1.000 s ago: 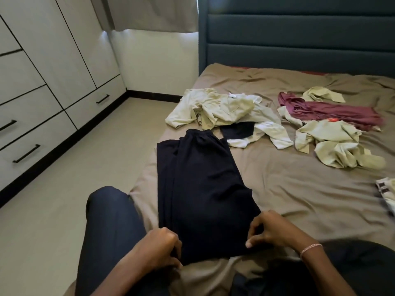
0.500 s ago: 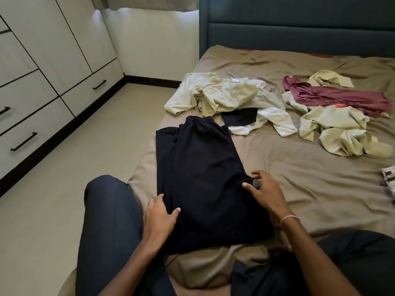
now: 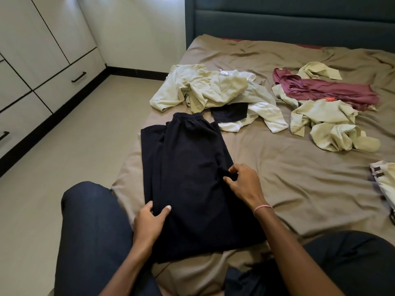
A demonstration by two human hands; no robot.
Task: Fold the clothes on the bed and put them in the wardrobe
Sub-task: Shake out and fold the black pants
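- One bed (image 3: 288,178).
- One pair of dark navy trousers (image 3: 192,178).
- Two hands: left hand (image 3: 149,223), right hand (image 3: 245,184).
- One pink bracelet (image 3: 263,208).
- One maroon garment (image 3: 331,91).
- Two heaps of pale green garments: left heap (image 3: 209,88), right heap (image 3: 324,120); pieces within cannot be counted.
- One small dark cloth (image 3: 232,113).
- Two black drawer handles: far handle (image 3: 79,76), near handle (image 3: 4,135).

1. The bed (image 3: 299,189) stood right of the floor (image 3: 64,157), with the wardrobe (image 3: 42,50) along the floor's left side and the headboard (image 3: 299,22) behind the bed.
2. The trousers (image 3: 188,178) lay on the bed's near left part, waistband toward the headboard.
3. The left hand (image 3: 149,223) held their left edge, and the right hand (image 3: 243,184) held their right edge.
4. The middle heap (image 3: 213,90) lay just behind the trousers.
5. The right heap (image 3: 324,116) lay to the right of the middle heap.
6. Another garment (image 3: 384,184) lay at the frame's right edge, nearer than the right heap.
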